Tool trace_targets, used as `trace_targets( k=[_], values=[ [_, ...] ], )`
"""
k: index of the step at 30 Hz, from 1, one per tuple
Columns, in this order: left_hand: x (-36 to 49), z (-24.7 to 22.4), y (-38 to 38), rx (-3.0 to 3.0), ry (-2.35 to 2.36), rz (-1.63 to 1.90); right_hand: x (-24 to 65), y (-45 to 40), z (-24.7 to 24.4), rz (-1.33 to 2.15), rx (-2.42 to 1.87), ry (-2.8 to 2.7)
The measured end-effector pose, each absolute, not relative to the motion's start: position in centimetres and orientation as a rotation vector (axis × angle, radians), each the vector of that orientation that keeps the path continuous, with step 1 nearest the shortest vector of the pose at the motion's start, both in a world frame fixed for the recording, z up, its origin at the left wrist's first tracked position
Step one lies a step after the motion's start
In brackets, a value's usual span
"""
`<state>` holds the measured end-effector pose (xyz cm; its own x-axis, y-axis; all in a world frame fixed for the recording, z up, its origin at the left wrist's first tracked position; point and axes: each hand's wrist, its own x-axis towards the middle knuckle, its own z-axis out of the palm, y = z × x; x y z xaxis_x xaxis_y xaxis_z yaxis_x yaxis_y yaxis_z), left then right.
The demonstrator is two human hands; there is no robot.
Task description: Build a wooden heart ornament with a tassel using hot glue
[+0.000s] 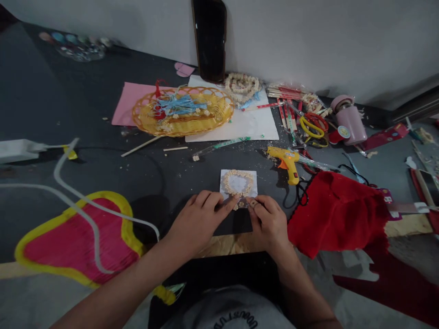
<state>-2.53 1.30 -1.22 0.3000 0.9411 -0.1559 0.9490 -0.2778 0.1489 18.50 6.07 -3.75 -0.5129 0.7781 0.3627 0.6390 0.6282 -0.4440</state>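
Note:
A small white paper square (224, 175) lies on the dark table in front of me. On it rests a rounded, heart-like ring of small pale wooden pieces (253, 182). My left hand (200, 212) comes in from the left, its index finger stretched out and touching the ring's lower edge, the other fingers bent. My right hand (269, 219) is closed at the paper's lower right corner, thumb and forefinger pinched together. What they pinch, if anything, is too small to make out. A few more pale pieces (241, 204) show between the fingertips, below the ring.
Behind the paper stands a yellow woven basket (219, 109) with blue tassels. A yellow glue gun (288, 161), scissors (311, 128) and a pink tape roll (350, 123) are at right. Red cloth (338, 212) lies beside my right arm; a pink-and-yellow shape (78, 233) and white cable (92, 205) are left.

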Motion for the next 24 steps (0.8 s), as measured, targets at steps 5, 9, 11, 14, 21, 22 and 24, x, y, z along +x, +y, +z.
trace_targets(
  k=[5,9,11,14,21,22,24],
  values=[
    [-2.65,-1.4,1.29,2.389,1.738,-0.031,18.42,6.08,-3.81,0.362,-1.122,-2.302],
    [-2.71,-1.53,1.27,2.422,1.733,-0.026,18.21,6.13,-3.89,0.373,-1.137,-2.214],
    [-2.7,-1.54,1.24,2.412,1.734,-0.004,18.16,6.17,-3.91,0.357,-1.141,-2.234],
    [-2.7,-1.46,1.24,2.38,1.729,0.036,18.15,6.21,-3.88,0.34,-1.15,-2.269],
    [-2.85,-1.26,1.27,2.36,1.696,0.023,18.2,6.14,-3.93,0.32,-1.158,-2.294],
    [-2.84,-1.25,1.26,2.367,1.697,0.024,18.22,6.14,-3.95,0.314,-1.153,-2.295],
    [-2.79,-1.21,1.27,2.368,1.711,0.016,18.26,6.14,-3.95,0.304,-1.142,-2.301]
  ],
)
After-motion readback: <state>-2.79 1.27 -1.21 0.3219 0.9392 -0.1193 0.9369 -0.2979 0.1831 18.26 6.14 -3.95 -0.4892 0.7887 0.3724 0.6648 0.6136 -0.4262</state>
